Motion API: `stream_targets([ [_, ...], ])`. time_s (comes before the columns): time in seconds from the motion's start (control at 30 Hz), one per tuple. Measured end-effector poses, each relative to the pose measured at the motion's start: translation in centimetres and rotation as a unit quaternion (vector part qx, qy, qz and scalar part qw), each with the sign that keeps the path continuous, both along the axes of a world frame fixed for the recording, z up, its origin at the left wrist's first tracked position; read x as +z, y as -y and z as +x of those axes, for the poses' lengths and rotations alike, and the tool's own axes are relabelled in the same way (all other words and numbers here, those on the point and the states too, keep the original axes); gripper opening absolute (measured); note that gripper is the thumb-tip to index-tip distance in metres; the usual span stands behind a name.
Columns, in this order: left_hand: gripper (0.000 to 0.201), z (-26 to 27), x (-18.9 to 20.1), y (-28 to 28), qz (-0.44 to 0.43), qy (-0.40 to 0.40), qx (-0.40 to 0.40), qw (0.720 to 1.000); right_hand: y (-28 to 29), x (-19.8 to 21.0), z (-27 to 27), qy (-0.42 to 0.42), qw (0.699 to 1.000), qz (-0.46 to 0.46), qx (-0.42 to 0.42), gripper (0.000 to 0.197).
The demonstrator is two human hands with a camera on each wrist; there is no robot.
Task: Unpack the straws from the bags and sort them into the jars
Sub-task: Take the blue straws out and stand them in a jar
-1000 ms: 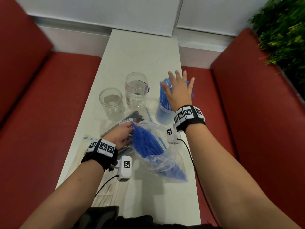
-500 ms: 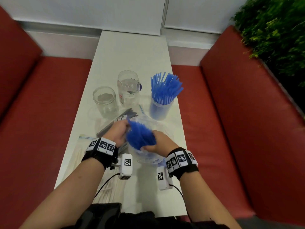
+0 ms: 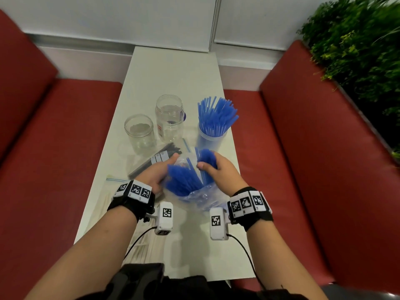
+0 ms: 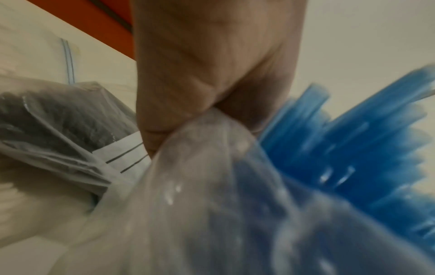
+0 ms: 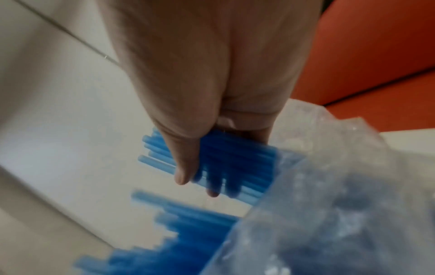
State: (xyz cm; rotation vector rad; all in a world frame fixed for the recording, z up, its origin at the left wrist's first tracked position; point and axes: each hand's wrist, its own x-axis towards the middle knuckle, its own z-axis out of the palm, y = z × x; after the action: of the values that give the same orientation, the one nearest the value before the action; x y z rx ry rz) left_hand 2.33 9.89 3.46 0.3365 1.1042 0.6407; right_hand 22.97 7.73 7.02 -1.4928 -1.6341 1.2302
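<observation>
A clear plastic bag (image 3: pixel 202 199) of blue straws (image 3: pixel 180 180) stands near the middle of the white table (image 3: pixel 173 68). My left hand (image 3: pixel 154 175) pinches the bag's edge (image 4: pixel 195 141) on its left side. My right hand (image 3: pixel 218 169) grips a bunch of blue straws (image 5: pixel 223 158) that sticks out of the bag's mouth. Behind the hands, a jar (image 3: pixel 211 139) holds several blue straws fanned upward. Two clear jars, a short one (image 3: pixel 139 133) and a taller one (image 3: pixel 170 118), stand to its left without straws.
A bag of black straws (image 3: pixel 154 162) lies left of the blue bag, and a bag of white straws (image 3: pixel 106 198) lies by the table's left edge. Red bench seats (image 3: pixel 303 169) flank the table. A green plant (image 3: pixel 357 50) fills the far right.
My right hand came back from the blue-straw jar to the bag and closed on a bunch of straws, now drawing it upward. The left hand kept its hold on the bag.
</observation>
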Motion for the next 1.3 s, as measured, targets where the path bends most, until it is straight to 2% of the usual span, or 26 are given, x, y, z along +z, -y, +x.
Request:
stream_targets([
  [0.07,0.053,0.1,-0.1,0.0,0.012,-0.013,-0.002,1.0,0.1,-0.1,-0.3,-0.035,0.999,-0.006,-0.014,0.029],
  [0.23,0.053,-0.2,-0.7,-0.2,0.033,-0.049,-0.023,0.998,0.6,-1.1,-0.4,-0.026,0.999,-0.022,-0.02,0.03],
  [0.37,0.051,-0.1,-0.5,-0.3,0.064,-0.077,-0.02,0.995,-0.5,0.2,0.1,-0.111,0.992,0.028,-0.06,0.033],
  [0.47,0.052,-0.1,-0.8,-0.2,0.059,-0.06,-0.029,0.996,-0.5,0.0,0.1,-0.116,0.991,0.006,-0.063,0.026],
  [0.6,0.055,-0.4,-1.5,0.1,0.046,-0.034,-0.036,0.998,0.6,-1.3,-0.1,-0.03,0.999,-0.029,0.0,0.01],
  [0.73,0.055,-0.6,-1.9,-0.4,0.055,-0.06,-0.035,0.996,-0.2,1.1,-0.3,-0.087,0.996,0.017,0.001,0.001],
  [0.83,0.059,-0.5,-2.4,-0.7,0.051,-0.067,-0.046,0.995,-0.8,2.5,-0.5,-0.097,0.995,0.036,-0.01,0.005],
  [0.97,0.057,-0.4,-2.8,-0.8,0.051,-0.064,-0.046,0.996,-0.4,1.8,-0.6,-0.02,0.999,-0.018,0.033,0.011],
  [1.07,0.056,-0.6,-2.7,-1.0,0.056,-0.054,-0.044,0.996,-0.7,3.0,-0.6,-0.067,0.997,0.015,0.038,0.005],
  [1.2,0.056,-0.6,-2.6,-1.2,0.062,-0.055,-0.041,0.996,-2.0,4.7,-0.7,-0.138,0.985,0.104,-0.015,0.02],
  [1.3,0.058,-0.5,-2.7,-1.3,0.062,-0.068,-0.058,0.994,-2.1,3.8,-1.3,-0.147,0.984,0.094,-0.047,0.021],
])
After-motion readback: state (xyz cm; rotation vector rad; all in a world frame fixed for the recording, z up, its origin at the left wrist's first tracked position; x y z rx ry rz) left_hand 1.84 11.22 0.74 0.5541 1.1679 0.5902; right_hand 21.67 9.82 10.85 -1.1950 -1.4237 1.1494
